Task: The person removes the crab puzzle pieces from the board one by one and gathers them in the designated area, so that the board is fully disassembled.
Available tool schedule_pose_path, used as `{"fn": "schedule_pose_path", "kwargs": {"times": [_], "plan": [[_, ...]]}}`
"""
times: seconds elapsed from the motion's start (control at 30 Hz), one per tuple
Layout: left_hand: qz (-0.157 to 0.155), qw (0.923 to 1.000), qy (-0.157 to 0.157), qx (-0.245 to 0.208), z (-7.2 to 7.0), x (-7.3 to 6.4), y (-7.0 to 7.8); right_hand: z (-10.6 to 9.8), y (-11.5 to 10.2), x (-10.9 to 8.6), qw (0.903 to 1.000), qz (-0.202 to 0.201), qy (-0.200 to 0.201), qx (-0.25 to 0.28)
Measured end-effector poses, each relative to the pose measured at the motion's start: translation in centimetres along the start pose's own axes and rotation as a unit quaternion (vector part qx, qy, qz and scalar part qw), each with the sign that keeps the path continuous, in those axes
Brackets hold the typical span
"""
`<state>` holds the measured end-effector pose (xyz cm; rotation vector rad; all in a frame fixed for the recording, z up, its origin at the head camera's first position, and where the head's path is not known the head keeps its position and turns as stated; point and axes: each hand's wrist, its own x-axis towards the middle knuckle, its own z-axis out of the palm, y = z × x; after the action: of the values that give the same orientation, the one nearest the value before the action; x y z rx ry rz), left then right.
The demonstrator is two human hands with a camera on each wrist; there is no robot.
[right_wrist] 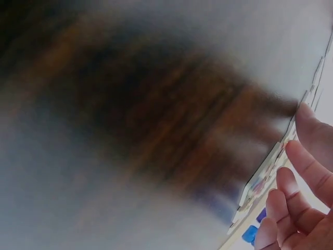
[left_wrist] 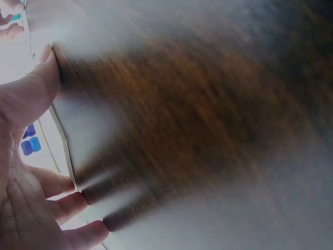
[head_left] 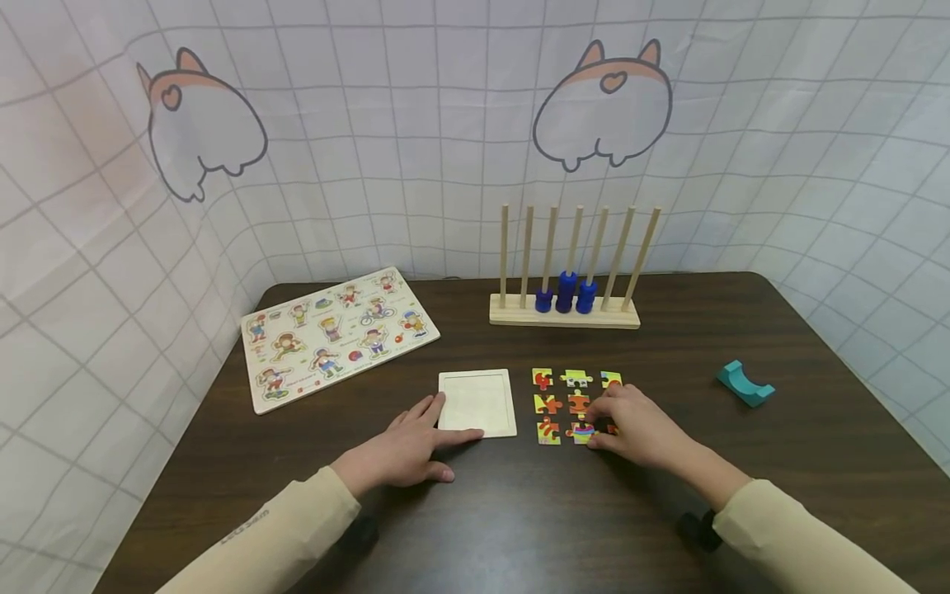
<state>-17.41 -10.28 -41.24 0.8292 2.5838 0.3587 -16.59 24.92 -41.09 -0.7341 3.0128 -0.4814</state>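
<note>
My left hand (head_left: 406,445) lies with fingers spread at the near left corner of a square, pale wooden puzzle frame (head_left: 477,404). Its index finger touches the frame's near edge, and the other fingertips are by the left edge. To the right, several yellow jigsaw pieces (head_left: 548,404) with red, orange and rainbow prints lie apart in rows. My right hand (head_left: 634,425) is over the right-hand pieces, fingers bent and thumb apart near the rainbow piece (head_left: 582,433). It partly hides the right column. The right wrist view shows the fingertips (right_wrist: 293,148) low at the table, with no piece clearly pinched.
A wooden board with printed children (head_left: 337,338) lies at the back left. Behind the pieces stands a wooden peg rack (head_left: 564,312) with upright rods and dark blue beads (head_left: 566,290). A teal arched block (head_left: 745,384) is at the right. White gridded cloth (head_left: 401,140) surrounds the table.
</note>
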Motion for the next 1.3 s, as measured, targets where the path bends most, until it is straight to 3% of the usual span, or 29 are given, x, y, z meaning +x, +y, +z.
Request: {"fn": "schedule_pose_path", "kwargs": {"times": [0.73,1.3], "plan": [[-0.001,1.0000,-0.001,-0.007,-0.1,0.0,0.2,-0.1,0.3,-0.1,0.9999,0.000,0.000,0.015],[-0.002,0.9999,-0.001,-0.015,-0.2,0.0,-0.2,-0.8,1.2,-0.7,0.9985,0.030,-0.010,0.046]]}}
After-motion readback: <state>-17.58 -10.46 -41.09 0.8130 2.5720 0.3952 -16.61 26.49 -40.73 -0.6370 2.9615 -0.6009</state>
